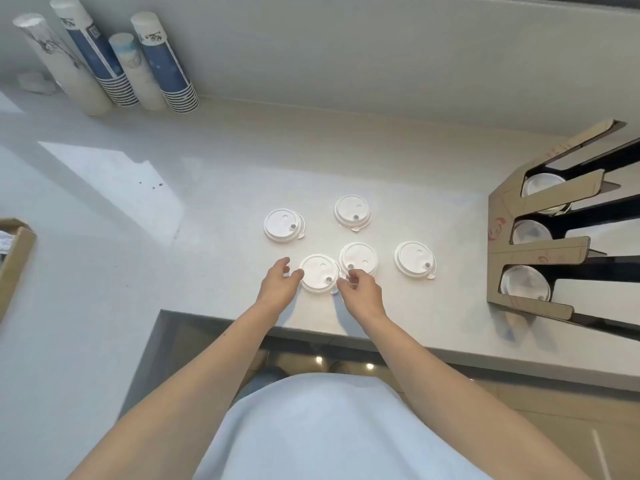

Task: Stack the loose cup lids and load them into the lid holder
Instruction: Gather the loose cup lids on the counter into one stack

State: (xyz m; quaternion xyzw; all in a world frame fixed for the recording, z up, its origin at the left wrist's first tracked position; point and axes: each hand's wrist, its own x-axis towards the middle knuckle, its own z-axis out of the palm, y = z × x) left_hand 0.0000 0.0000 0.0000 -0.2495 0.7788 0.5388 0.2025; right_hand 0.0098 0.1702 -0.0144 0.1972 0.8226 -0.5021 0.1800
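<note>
- The pale grey, smooth tabletop (214,161) fills most of the frame, with a plain light wall behind it along the top.
- A person's light blue garment (329,434) takes up the lower centre, and two bare forearms reach up from it toward the middle of the frame.
- A brown cardboard lid holder (540,254) with three long slots stands at the right edge; each slot shows round white lids already lying inside it.
- Four upside-down stacks of paper cups (114,60), two blue-and-white and two pale, lean against the wall in the upper left.
- The corner of a brown cardboard box (15,258) shows at the left edge.
- Five loose, round white plastic cup lids lie flat on the tabletop in the centre: the upper-left lid (283,225), the upper-middle lid (352,212), the right lid (414,260), the centre lid (357,258) and the nearest lid (318,273), well apart from the holder.
- The left hand (278,287) has its grip spread, with fingertips touching the left rim of the nearest lid.
- The right hand (360,291) has its fingers curled, its grip pinching at the right rim of the nearest lid, just beside the centre lid.
</note>
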